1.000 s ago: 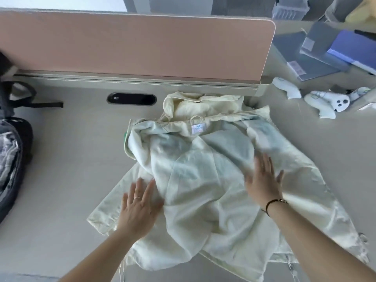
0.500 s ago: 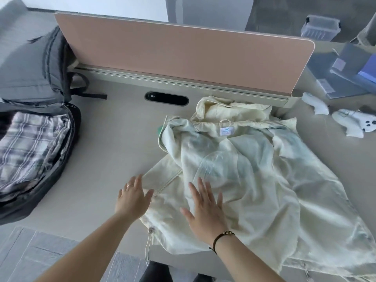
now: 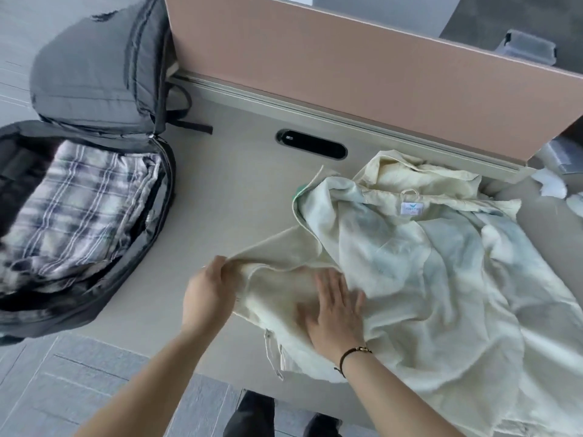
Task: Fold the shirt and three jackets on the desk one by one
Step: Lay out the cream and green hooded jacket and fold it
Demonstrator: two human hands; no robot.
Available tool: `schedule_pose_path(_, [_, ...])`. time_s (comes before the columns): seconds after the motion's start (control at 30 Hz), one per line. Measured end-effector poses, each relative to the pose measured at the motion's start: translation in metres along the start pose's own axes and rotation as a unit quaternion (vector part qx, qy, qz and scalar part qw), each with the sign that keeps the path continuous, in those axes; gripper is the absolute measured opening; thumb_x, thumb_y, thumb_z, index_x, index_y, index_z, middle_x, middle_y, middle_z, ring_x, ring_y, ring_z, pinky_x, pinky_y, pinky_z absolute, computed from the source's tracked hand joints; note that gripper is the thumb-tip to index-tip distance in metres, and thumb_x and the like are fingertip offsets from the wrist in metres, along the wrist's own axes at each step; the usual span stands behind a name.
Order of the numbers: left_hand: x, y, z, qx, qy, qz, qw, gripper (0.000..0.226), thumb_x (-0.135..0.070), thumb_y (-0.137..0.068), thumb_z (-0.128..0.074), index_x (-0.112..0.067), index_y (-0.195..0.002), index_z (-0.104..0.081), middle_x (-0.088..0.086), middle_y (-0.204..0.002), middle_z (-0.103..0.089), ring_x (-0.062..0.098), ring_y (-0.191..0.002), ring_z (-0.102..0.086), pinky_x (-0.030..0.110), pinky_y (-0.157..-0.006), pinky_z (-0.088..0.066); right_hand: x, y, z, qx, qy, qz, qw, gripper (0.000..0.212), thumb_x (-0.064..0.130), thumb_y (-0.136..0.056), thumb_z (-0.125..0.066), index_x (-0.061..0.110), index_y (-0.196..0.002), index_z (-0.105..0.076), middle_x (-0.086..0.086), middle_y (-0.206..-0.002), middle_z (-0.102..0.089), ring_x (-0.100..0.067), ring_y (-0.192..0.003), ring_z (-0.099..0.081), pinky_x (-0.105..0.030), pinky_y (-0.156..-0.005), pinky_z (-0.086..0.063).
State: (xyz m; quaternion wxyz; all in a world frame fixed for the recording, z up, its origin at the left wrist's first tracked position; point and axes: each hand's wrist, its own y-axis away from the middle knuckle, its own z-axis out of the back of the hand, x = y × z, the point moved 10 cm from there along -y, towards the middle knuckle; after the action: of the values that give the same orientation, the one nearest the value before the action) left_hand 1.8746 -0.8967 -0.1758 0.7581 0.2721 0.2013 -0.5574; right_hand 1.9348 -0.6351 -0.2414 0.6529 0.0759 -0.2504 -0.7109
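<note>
Pale yellow jacket (image 3: 426, 279) lying lining-up on the tabletop (image 3: 220, 216), long axis running from the collar at the far side down toward the near right edge, bulk of it to the right of both sets of fingers. Left hand (image 3: 208, 294) pinching the end of the sleeve (image 3: 277, 257), which stretches left from the body, so this hand sits nearer the part due to fold in, probably rightward over the body; right hand (image 3: 337, 313) flat just beside it, fingers (image 3: 331, 285) straight and slightly spread, pressing cloth down. Small white neck label (image 3: 411, 208) with a blue mark, writing too blurred to read.
</note>
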Motion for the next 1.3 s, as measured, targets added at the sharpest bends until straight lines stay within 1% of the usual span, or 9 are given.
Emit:
schedule_pose_path(0.07, [0.023,0.001,0.057,-0.080,0.018,0.007,0.997,0.027,-0.022,-0.101,-0.048,-0.021,-0.076,-0.057,-0.001,-0.060,-0.059,0.026,-0.057,-0.057,0.040,-0.053,-0.050,0.002,-0.003,0.006,-0.024,-0.005,0.001,1.000,0.081,0.071,-0.088,-0.003,0.033,-0.158,0.012,0.007,-0.166,0.021,-0.013,-0.154,0.015,-0.057,-0.121,0.013])
schedule_pose_path(0.17, [0.076,0.010,0.068,0.006,-0.052,0.065,0.997,0.026,-0.038,-0.102,-0.043,-0.022,-0.089,-0.057,0.002,-0.068,-0.064,0.027,-0.061,-0.060,0.045,-0.063,-0.056,0.013,-0.004,-0.004,0.011,0.025,0.024,0.999,0.077,0.070,-0.091,-0.007,0.036,-0.158,0.012,0.009,-0.163,0.026,-0.012,-0.152,0.020,-0.058,-0.122,0.009])
schedule_pose_path(0.27, [0.113,0.027,0.030,0.146,-0.228,0.080,0.959,0.073,-0.071,-0.095,-0.032,-0.024,-0.150,-0.028,0.015,-0.139,-0.053,0.033,-0.121,-0.058,0.051,-0.101,-0.050,0.021,-0.004,-0.019,0.051,0.037,0.019,0.998,0.078,0.066,-0.098,-0.026,0.034,-0.159,0.011,0.007,-0.164,0.028,-0.013,-0.149,0.028,-0.058,-0.121,0.010])
schedule_pose_path(0.4, [0.101,0.032,-0.009,0.176,-0.266,0.005,0.948,0.111,-0.095,-0.076,-0.028,-0.025,-0.159,-0.007,0.005,-0.168,-0.014,0.028,-0.153,-0.017,0.045,-0.122,-0.022,0.030,-0.003,-0.017,0.061,0.045,0.018,0.997,0.081,0.061,-0.098,-0.036,0.030,-0.160,0.006,0.004,-0.166,0.024,-0.018,-0.152,0.023,-0.059,-0.120,0.013])
schedule_pose_path(0.77, [0.072,0.015,-0.016,0.064,-0.215,-0.009,0.974,0.026,-0.029,-0.097,-0.044,-0.017,-0.108,-0.064,0.000,-0.130,-0.062,0.025,-0.111,-0.056,0.038,-0.076,-0.052,0.028,0.034,-0.012,0.155,-0.139,0.007,0.978,0.072,0.055,-0.099,-0.048,0.033,-0.158,-0.016,0.007,-0.168,-0.006,-0.014,-0.155,-0.008,-0.042,-0.124,-0.018])
schedule_pose_path(0.93, [-0.037,0.044,-0.008,0.071,-0.070,-0.102,0.990,0.023,-0.031,-0.102,-0.049,-0.017,-0.086,-0.059,-0.005,-0.156,-0.045,0.026,-0.124,-0.058,0.041,-0.077,-0.053,0.021,0.053,0.022,0.118,-0.423,-0.093,0.893,0.071,0.066,-0.096,-0.044,0.026,-0.154,-0.032,0.006,-0.157,-0.038,-0.014,-0.142,-0.039,-0.029,-0.108,-0.034])
schedule_pose_path(1.1, [-0.187,0.149,-0.033,0.157,0.012,-0.360,0.920,0.028,-0.025,-0.098,-0.044,-0.015,-0.118,-0.060,-0.001,-0.159,-0.040,0.024,-0.125,-0.058,0.037,-0.091,-0.052,0.018,0.090,0.083,0.082,-0.758,-0.098,0.640,0.034,0.047,-0.100,-0.055,0.018,-0.100,-0.073,-0.006,-0.099,-0.071,-0.020,-0.097,-0.068,-0.033,-0.081,-0.052])
schedule_pose_path(1.2, [-0.231,0.209,-0.053,0.179,0.009,-0.461,0.869,0.039,-0.028,-0.098,-0.045,-0.018,-0.133,-0.055,-0.005,-0.153,-0.046,0.013,-0.149,-0.030,0.045,-0.123,-0.027,-0.047,0.122,0.113,-0.038,-0.768,-0.119,0.629,0.016,0.018,-0.099,-0.060,0.005,-0.094,-0.070,-0.014,-0.087,-0.072,-0.026,-0.084,-0.071,-0.035,-0.077,-0.054])
schedule_pose_path(1.3, [-0.215,0.229,-0.097,0.258,-0.072,-0.440,0.857,0.052,-0.063,-0.098,-0.040,-0.036,-0.143,-0.046,-0.012,-0.168,-0.013,0.007,-0.155,0.007,0.037,-0.126,0.002,-0.121,0.142,0.088,-0.059,-0.687,-0.161,0.706,0.019,0.020,-0.102,-0.055,0.012,-0.102,-0.073,-0.008,-0.100,-0.076,-0.023,-0.090,-0.073,-0.038,-0.082,-0.056])
